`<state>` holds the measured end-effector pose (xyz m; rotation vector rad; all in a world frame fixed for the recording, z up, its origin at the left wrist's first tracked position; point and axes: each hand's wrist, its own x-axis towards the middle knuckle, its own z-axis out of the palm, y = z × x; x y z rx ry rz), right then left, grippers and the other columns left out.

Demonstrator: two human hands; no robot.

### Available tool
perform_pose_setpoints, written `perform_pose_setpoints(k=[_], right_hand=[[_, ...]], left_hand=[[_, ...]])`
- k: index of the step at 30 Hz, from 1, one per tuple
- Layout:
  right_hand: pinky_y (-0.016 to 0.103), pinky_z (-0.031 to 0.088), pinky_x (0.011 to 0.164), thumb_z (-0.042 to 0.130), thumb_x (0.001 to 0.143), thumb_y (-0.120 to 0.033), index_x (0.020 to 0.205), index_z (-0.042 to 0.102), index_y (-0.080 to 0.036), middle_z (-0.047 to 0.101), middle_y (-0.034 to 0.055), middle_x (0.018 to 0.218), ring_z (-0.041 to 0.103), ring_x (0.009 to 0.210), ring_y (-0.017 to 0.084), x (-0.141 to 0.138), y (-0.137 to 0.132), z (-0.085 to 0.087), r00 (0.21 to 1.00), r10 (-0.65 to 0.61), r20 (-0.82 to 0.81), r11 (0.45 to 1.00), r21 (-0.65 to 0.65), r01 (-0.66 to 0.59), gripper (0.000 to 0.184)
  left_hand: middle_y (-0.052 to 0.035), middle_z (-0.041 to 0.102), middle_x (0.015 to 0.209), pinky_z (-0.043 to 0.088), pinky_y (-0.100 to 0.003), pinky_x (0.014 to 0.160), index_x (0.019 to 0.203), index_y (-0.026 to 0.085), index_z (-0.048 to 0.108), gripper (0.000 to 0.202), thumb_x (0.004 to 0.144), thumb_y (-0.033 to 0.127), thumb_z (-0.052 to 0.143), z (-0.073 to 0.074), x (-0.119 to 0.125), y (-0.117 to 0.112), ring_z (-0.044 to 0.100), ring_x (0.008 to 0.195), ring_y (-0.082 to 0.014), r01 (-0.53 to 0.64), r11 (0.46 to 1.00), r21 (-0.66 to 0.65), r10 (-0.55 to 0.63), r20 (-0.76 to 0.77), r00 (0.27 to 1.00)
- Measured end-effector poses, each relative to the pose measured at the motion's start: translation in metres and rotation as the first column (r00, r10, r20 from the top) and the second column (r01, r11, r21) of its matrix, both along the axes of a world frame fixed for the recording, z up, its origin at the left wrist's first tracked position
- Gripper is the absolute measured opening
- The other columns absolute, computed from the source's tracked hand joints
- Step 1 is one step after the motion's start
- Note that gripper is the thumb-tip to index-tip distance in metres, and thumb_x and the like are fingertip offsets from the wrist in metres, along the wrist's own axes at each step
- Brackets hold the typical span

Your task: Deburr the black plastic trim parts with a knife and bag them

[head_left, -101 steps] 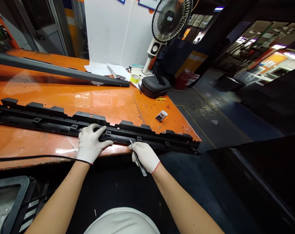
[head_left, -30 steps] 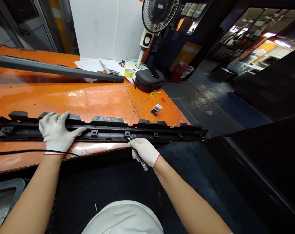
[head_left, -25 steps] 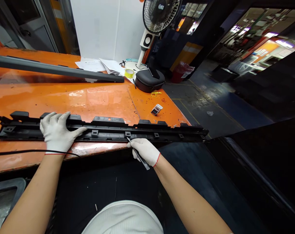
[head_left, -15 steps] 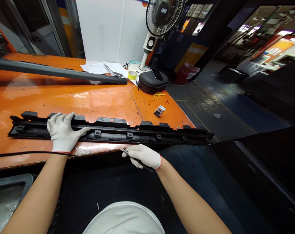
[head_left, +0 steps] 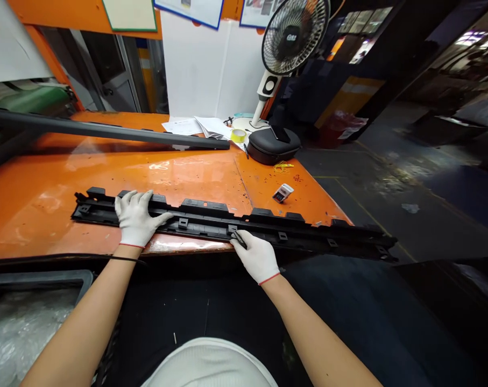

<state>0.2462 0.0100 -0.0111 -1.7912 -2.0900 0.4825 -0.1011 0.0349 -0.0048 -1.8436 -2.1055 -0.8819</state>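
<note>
A long black plastic trim strip [head_left: 203,222] with tabs and square clip mounts lies along the front of the orange table. My left hand [head_left: 138,217], in a white glove, holds its left part, fingers over the back edge and thumb spread to the right along the strip. A dark-handled knife [head_left: 239,239] is gripped in my right hand [head_left: 257,258], also gloved. Its tip is at a clip mount [head_left: 233,230] near the strip's middle; whether it touches is too small to tell. My right palm hides most of the handle.
Behind lies another long dark strip [head_left: 147,136]. Papers [head_left: 213,128], yellow tape [head_left: 238,135], a fan [head_left: 268,86], a black case [head_left: 270,148] and a small white device [head_left: 283,193] stand farther back. A bin of clear plastic [head_left: 26,328] is at lower left.
The strip has slid right along the table together with my left hand. My right hand has brought the knife from the table's front edge up to a clip mount. The view has shifted.
</note>
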Motion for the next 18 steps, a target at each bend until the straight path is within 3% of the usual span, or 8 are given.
perform_pose_setpoints(k=[5,8,11,12,14,16,18], right_hand=[[0.035,0.056,0.086,0.061,0.101,-0.035,0.119,0.076,-0.025,0.082,0.0076,0.107,0.078,0.101,0.031,0.027,0.006,-0.006,0.998,0.027,0.064,0.999,0.037,-0.029,0.025],[0.036,0.056,0.085,0.058,0.101,-0.040,0.114,0.076,-0.025,0.082,0.0078,0.102,0.078,0.097,0.030,0.052,0.011,-0.010,1.000,0.002,0.011,0.999,0.042,-0.003,0.027],[0.037,0.056,0.088,0.060,0.097,-0.045,0.108,0.076,-0.025,0.081,0.0067,0.101,0.077,0.097,0.029,0.072,0.014,-0.010,0.995,-0.006,-0.104,1.000,0.012,0.007,0.028],[0.037,0.056,0.090,0.061,0.095,-0.047,0.107,0.076,-0.025,0.081,0.0062,0.101,0.077,0.097,0.029,0.075,0.014,-0.009,0.989,-0.004,-0.145,1.000,-0.002,0.004,0.028],[0.037,0.056,0.091,0.065,0.091,-0.051,0.103,0.075,-0.025,0.081,0.0058,0.102,0.076,0.098,0.029,0.074,0.011,-0.003,0.975,-0.018,-0.220,1.000,-0.012,0.015,0.030],[0.036,0.055,0.087,0.061,0.094,-0.056,0.102,0.074,-0.024,0.079,0.0056,0.095,0.074,0.092,0.027,0.063,0.003,0.004,0.949,-0.059,-0.309,0.998,0.014,0.066,0.036],[0.034,0.054,0.077,0.045,0.103,-0.058,0.099,0.072,-0.022,0.070,0.0024,0.074,0.068,0.073,0.022,0.043,-0.006,0.010,0.900,-0.078,-0.429,0.995,0.023,0.097,0.045]], left_hand=[[-0.0149,0.070,0.130,0.013,-0.067,0.129,0.138,0.027,0.068,0.069,0.082,0.067,0.076,0.014,-0.002,-0.005,0.047,0.144,-0.0408,0.034,0.999,-0.005,-0.034,-0.026,0.999],[-0.0160,0.055,0.154,0.016,-0.067,0.129,0.148,0.028,0.061,0.081,0.083,0.075,0.072,0.026,-0.030,-0.012,0.034,0.154,-0.0434,-0.121,0.990,0.073,0.117,0.060,0.991],[-0.0196,0.038,0.167,0.017,-0.071,0.128,0.158,0.021,0.051,0.101,0.078,0.080,0.071,0.028,-0.069,-0.019,0.023,0.158,-0.0498,-0.271,0.962,0.034,0.261,0.173,0.950],[-0.0215,0.040,0.166,0.021,-0.071,0.127,0.158,0.019,0.050,0.105,0.076,0.079,0.073,0.027,-0.080,-0.021,0.027,0.156,-0.0510,-0.271,0.963,-0.016,0.268,0.209,0.941],[-0.0219,0.056,0.152,0.038,-0.067,0.119,0.153,0.018,0.056,0.098,0.074,0.073,0.075,0.021,-0.095,-0.023,0.048,0.143,-0.0490,-0.217,0.969,-0.121,0.244,0.298,0.923],[-0.0155,0.071,0.126,0.053,-0.056,0.103,0.136,0.022,0.068,0.077,0.074,0.067,0.077,0.017,-0.099,-0.023,0.067,0.117,-0.0401,-0.148,0.970,-0.194,0.214,0.387,0.897],[-0.0084,0.074,0.107,0.056,-0.047,0.090,0.118,0.024,0.074,0.059,0.074,0.064,0.077,0.016,-0.097,-0.023,0.071,0.097,-0.0322,-0.144,0.965,-0.218,0.227,0.423,0.877]])
